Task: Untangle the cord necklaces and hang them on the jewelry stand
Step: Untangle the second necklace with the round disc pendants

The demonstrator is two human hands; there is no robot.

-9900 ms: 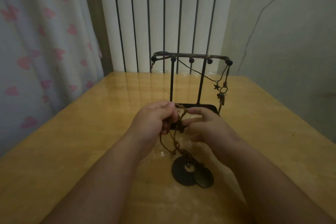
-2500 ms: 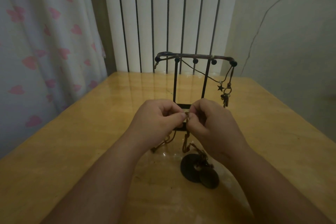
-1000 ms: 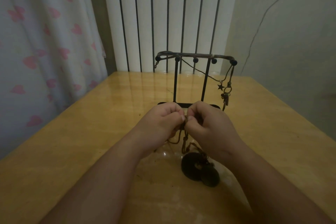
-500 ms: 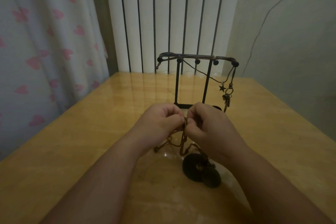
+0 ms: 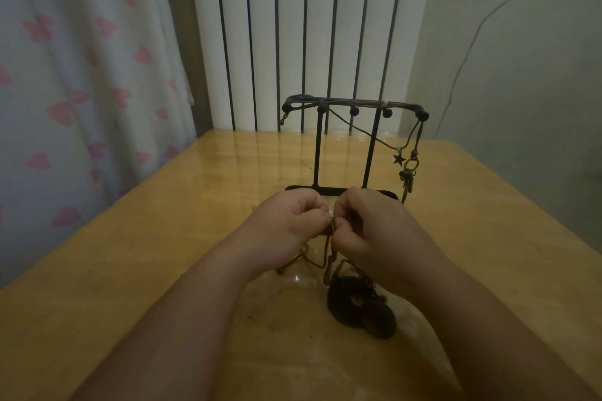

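Head view: a person's left hand [image 5: 291, 221] and right hand [image 5: 374, 231] meet knuckle to knuckle just in front of the jewelry stand [image 5: 317, 146]. Both sets of fingertips pinch the same snarl in the brown cord necklaces [image 5: 328, 254]. The hands are held a little above the glossy tabletop [image 5: 130, 254]. Loose loops of cord trail down from the pinch and spread to either side. They end at two dark disc pendants [image 5: 355, 306] that lie overlapping on the tabletop beneath the right wrist. One hung necklace [image 5: 358, 130] already drapes across the stand's knobbed top bar, with a star charm [image 5: 398, 158] and a cluster of small metal charms [image 5: 407, 177] dangling by the right-hand end. A white ribbed radiator [image 5: 293, 26] and a heart-print curtain [image 5: 65, 75] fill the background.

The step in hand looks like working a knot loose, with the hanging not yet begun for these cords. It would go best with the fingertips rolling and spreading the knot rather than pulling the ends, which would tighten it. Leaving the discs resting on the tabletop should keep their weight off the tangle. Exactly how the strands cross inside the pinch cannot be made out in the dim light.
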